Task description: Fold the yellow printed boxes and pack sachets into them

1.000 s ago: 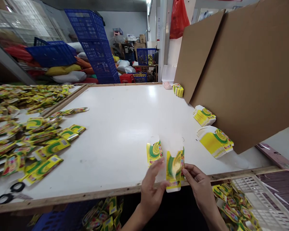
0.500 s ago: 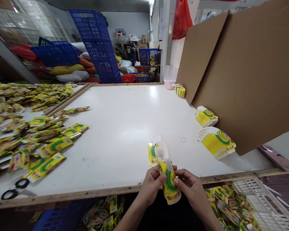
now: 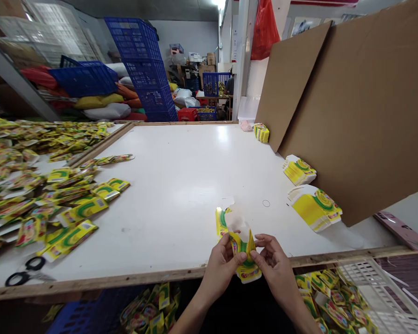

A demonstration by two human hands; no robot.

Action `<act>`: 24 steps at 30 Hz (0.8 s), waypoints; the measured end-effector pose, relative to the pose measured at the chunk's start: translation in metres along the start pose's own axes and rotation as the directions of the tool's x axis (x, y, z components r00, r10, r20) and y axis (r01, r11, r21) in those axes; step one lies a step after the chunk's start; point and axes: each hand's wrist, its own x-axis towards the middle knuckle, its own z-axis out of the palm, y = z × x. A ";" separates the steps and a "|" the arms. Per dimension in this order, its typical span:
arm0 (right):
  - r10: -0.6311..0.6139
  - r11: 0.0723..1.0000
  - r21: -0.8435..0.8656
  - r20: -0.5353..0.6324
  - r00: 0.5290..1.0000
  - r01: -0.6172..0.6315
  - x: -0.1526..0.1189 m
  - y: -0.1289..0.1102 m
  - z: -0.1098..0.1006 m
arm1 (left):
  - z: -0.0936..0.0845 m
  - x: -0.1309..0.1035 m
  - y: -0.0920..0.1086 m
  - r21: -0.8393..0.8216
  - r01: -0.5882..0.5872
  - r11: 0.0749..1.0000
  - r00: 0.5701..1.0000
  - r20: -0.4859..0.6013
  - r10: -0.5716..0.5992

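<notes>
A yellow and green printed carton (image 3: 245, 269) with a white inner flap is held above the table's front edge. My left hand (image 3: 223, 264) grips its left side, thumb on the front. My right hand (image 3: 271, 262) pinches its right side between thumb and fingers. Just behind the held carton, another yellow carton (image 3: 220, 223) lies on the white table (image 3: 174, 185), partly hidden. To the right are stacks of flat cartons, a large one (image 3: 315, 208) and a smaller one (image 3: 299, 170).
Many folded cartons (image 3: 78, 211) cover the table's left side, with black-handled scissors (image 3: 26, 271) at the front left. Cardboard sheets (image 3: 362, 111) lean at the right. Below the edge are a white crate (image 3: 379, 292) and more cartons (image 3: 153, 308). Blue crates (image 3: 142, 65) stand behind.
The held carton has changed shape, its front now bent between my fingers and its lower end slightly higher. Both hands still grip it. The view has shifted slightly.
</notes>
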 end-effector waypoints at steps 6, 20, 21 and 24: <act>-0.164 0.961 -0.202 0.131 0.978 0.188 0.000 -0.007 0.002 | 0.003 -0.003 -0.007 0.236 -0.044 0.971 0.999 0.007 0.044; -0.103 0.988 -0.101 0.117 0.988 0.115 0.004 -0.013 0.001 | -0.001 -0.001 0.001 0.159 -0.046 0.986 0.992 0.124 0.026; -0.109 0.989 -0.088 0.088 0.990 0.117 0.004 -0.012 0.004 | 0.000 -0.002 0.000 0.195 -0.056 0.979 0.996 0.084 0.040; -0.095 0.995 -0.008 -0.012 0.995 0.095 0.002 -0.005 0.010 | -0.001 -0.003 -0.005 0.195 -0.069 0.978 0.998 0.023 0.066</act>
